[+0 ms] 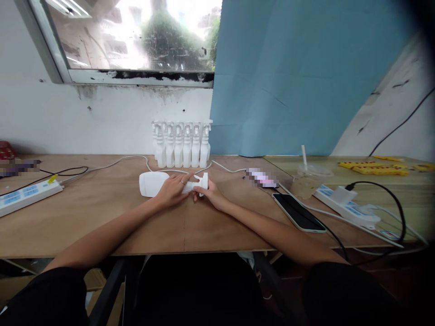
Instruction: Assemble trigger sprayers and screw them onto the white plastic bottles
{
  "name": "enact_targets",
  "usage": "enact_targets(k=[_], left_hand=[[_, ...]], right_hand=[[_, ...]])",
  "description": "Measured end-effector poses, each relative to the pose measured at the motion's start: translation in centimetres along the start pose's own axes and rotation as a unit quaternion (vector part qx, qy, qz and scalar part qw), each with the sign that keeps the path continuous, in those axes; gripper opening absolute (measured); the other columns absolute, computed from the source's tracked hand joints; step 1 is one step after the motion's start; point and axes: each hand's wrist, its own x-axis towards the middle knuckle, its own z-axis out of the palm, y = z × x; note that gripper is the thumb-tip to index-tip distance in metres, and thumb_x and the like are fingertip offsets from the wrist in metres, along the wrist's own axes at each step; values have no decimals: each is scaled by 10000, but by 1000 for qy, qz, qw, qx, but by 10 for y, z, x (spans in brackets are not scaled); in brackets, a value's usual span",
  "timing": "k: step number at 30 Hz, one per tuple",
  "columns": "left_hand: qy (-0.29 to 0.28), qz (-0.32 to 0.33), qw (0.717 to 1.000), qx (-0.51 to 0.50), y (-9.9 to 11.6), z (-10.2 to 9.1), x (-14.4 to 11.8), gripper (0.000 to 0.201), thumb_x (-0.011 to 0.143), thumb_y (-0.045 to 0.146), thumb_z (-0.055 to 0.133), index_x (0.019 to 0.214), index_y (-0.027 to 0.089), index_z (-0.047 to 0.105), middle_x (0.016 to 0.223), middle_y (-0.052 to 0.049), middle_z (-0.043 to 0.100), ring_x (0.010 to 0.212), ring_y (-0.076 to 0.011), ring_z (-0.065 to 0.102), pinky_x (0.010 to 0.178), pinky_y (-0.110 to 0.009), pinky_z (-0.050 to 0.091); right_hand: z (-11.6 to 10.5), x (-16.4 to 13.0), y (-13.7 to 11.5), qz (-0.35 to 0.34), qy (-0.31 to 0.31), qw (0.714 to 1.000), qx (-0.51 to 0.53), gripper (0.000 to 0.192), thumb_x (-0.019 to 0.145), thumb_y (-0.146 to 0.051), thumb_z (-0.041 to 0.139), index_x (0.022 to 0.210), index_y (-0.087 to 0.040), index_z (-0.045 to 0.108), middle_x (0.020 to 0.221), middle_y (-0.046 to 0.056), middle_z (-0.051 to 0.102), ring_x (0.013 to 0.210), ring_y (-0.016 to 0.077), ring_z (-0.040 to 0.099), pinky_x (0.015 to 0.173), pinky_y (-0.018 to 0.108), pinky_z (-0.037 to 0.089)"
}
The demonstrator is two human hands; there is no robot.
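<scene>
A white spray bottle (152,183) lies on its side on the wooden table, its base to the left and its trigger head to the right. My left hand (172,190) is wrapped over the bottle's neck end, a ring on one finger. At the trigger head, my right hand (212,194) grips with its fingers closed around the nozzle part. Parts of the neck and trigger are hidden by my fingers. Behind my hands, several white spray bottles (186,147) stand upright in rows against the wall.
Right of my hands lie a phone (299,213), a lit device (261,177), a plastic cup with a straw (307,181), a power strip (346,208) with cables and yellow packets (377,168). Another power strip (30,195) is at left. The table's front edge (190,252) is near me.
</scene>
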Motion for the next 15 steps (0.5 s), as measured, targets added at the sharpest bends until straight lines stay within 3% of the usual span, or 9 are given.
enact_targets(k=[6,9,15], left_hand=[[24,7,998,-57,3,-10,-1,412,862,336,614,1254,241,531,1192,-61,660,1110,-239,612,894,-370,477],[26,20,999,-35,3,-9,-2,379,870,344,608,1221,215,549,1092,-69,689,1026,-236,641,828,-350,489],[33,31,999,10,0,0,-3,280,878,372,591,1058,159,571,982,-95,689,923,-249,645,769,-349,482]], right_hand=[[-7,-1,-6,-7,-13,999,-46,480,733,-386,771,1055,-167,491,676,-2,687,626,166,669,643,281,488],[-6,0,-5,13,-11,999,-40,464,737,-401,753,1054,-151,524,663,-8,668,549,135,617,553,251,447],[2,4,3,50,81,995,-23,323,701,-395,723,833,-174,529,523,-60,553,417,66,409,402,199,272]])
